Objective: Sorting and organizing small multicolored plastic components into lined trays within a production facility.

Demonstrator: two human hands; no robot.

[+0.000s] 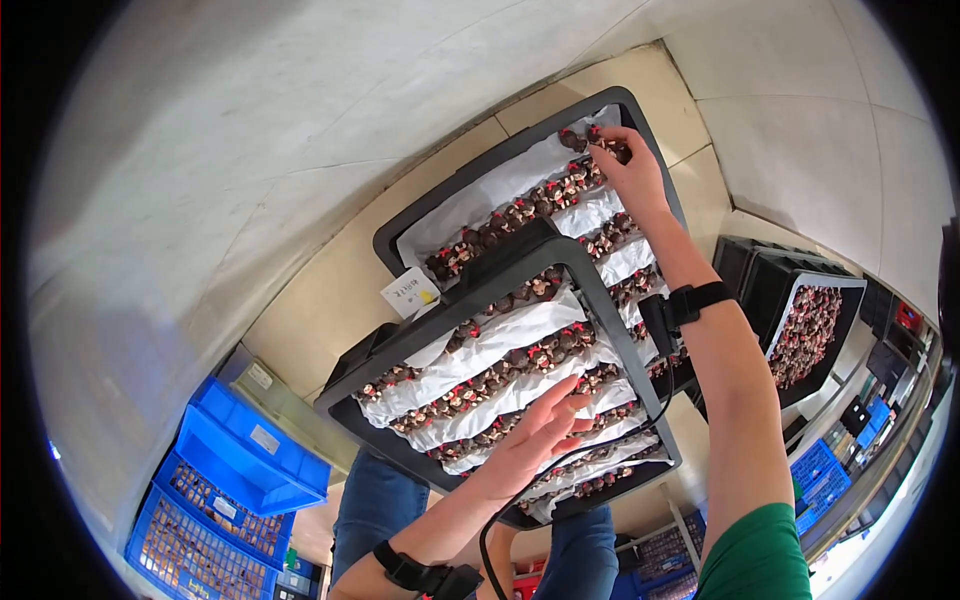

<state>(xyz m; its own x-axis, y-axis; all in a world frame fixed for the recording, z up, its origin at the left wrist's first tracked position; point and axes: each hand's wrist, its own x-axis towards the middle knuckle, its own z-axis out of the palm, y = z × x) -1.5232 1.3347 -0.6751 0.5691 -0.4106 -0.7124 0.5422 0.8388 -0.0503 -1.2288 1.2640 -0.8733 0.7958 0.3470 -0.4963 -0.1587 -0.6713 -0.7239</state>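
Observation:
Two black crates hold rows of small dark-brown figures with red and cream parts, separated by white paper sheets. My right hand point(634, 172) reaches into the far right corner of the farther crate point(465, 187), fingers closed round a small figure point(621, 152) at the end of the back row. Another row of figures point(510, 222) lies in front of it along the white paper point(470, 180). My left hand point(535, 440) hovers over the nearer crate point(627, 338), fingers stretched out and holding nothing that I can see. This crate overlaps the farther one and sits tilted above my knees.
A white tag point(410, 292) hangs by the crates. Blue bins point(250, 450) are stacked at the left, some filled with small parts. More black crates point(765, 265) with similar pieces stand at the right. A black cable point(560, 462) runs across the nearer crate. Tiled walls rise behind.

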